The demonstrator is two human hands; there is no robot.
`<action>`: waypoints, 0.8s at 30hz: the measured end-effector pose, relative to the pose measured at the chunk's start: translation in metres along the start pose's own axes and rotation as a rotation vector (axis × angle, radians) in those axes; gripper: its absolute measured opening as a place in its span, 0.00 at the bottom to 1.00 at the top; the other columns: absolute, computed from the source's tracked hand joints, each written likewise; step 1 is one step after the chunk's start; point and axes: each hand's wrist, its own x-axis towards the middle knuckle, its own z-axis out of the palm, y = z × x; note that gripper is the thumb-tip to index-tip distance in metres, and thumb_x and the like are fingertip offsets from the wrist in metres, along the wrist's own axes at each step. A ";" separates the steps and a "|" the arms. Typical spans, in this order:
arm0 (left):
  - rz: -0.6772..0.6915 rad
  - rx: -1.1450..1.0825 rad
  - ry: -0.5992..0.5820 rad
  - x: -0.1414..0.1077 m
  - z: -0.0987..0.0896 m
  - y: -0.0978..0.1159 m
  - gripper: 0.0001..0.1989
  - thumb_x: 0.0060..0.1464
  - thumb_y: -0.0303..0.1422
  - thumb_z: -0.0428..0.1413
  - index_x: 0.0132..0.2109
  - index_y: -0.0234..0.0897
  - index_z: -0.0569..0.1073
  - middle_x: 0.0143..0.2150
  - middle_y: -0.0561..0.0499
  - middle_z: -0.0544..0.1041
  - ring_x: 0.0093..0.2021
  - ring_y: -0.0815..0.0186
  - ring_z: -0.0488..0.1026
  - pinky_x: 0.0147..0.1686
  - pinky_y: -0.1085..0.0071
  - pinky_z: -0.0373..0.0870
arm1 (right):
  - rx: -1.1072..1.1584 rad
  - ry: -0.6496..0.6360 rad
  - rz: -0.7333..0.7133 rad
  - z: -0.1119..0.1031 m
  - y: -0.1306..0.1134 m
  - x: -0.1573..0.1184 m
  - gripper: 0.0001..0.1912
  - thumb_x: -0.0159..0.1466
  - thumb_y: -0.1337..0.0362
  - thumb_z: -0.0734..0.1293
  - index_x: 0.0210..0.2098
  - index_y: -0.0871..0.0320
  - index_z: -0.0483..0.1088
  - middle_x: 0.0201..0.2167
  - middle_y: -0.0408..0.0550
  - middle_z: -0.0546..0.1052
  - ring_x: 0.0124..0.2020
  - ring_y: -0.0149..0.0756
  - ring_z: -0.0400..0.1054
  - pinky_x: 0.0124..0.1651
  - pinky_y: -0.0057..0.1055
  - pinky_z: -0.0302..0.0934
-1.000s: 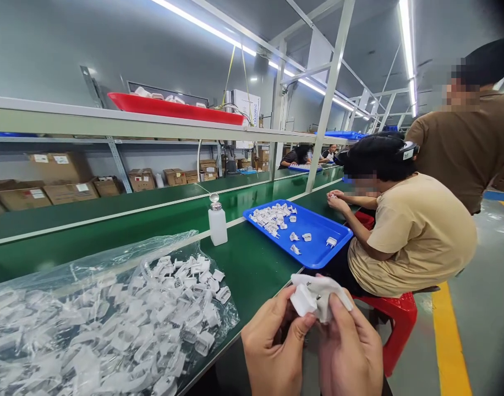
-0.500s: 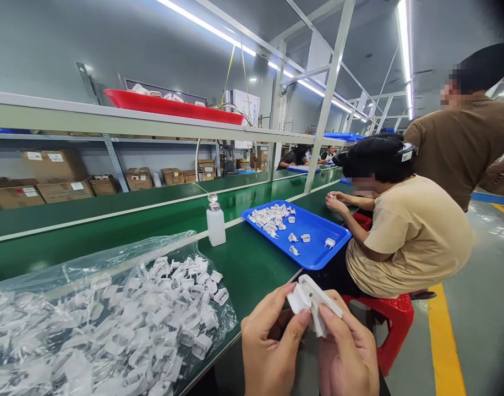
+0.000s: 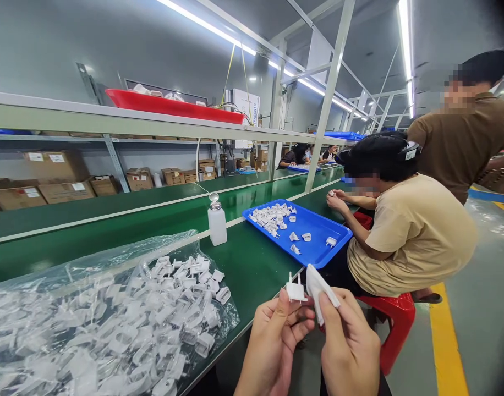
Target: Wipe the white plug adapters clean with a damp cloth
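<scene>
The left hand [image 3: 272,341] pinches a small white plug piece [image 3: 295,290] with two prongs standing upward, thumb and forefinger closed on its body. The right hand [image 3: 346,346] grips a folded white cloth [image 3: 318,286], fingers clamped on it, held just right of the plug piece and apart from it, both just off the near edge of the green bench [image 3: 252,269].

On the bench left of the hands, a clear plastic bag [image 3: 91,308] lies open with a large heap of similar white parts; judging by that heap, most of the work looks still to come. Beyond the hands a blue tray [image 3: 318,250] holds a smaller scatter of white pieces, a white dispenser bottle [image 3: 217,220] standing to its left. A seated co-worker [image 3: 412,231] works at the tray's far side.
</scene>
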 end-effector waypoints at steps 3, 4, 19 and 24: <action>0.083 0.131 -0.045 0.000 -0.003 -0.001 0.23 0.55 0.45 0.67 0.46 0.27 0.83 0.48 0.33 0.77 0.42 0.65 0.75 0.43 0.70 0.76 | 0.057 -0.172 0.127 -0.001 0.004 -0.003 0.26 0.72 0.49 0.60 0.50 0.67 0.75 0.46 0.52 0.70 0.40 0.18 0.68 0.41 0.08 0.64; 0.126 0.215 -0.041 0.000 -0.005 -0.001 0.22 0.58 0.44 0.65 0.48 0.28 0.83 0.50 0.34 0.77 0.44 0.64 0.75 0.45 0.69 0.76 | 0.092 -0.211 0.197 -0.001 0.004 -0.004 0.29 0.71 0.46 0.60 0.50 0.68 0.75 0.45 0.53 0.70 0.39 0.19 0.67 0.40 0.10 0.64; 0.297 0.705 0.164 0.032 -0.023 -0.007 0.30 0.55 0.47 0.65 0.54 0.25 0.77 0.47 0.42 0.80 0.45 0.64 0.77 0.48 0.76 0.74 | 0.367 -0.170 0.197 -0.006 0.019 0.012 0.26 0.69 0.48 0.64 0.41 0.71 0.73 0.36 0.52 0.66 0.34 0.19 0.62 0.32 0.14 0.59; 0.331 0.985 0.285 0.104 -0.017 -0.025 0.28 0.54 0.43 0.62 0.54 0.24 0.77 0.40 0.43 0.81 0.37 0.60 0.79 0.38 0.70 0.73 | 0.817 0.545 0.840 -0.028 0.018 0.036 0.48 0.29 0.55 0.81 0.47 0.69 0.68 0.44 0.51 0.71 0.46 0.31 0.68 0.40 0.15 0.69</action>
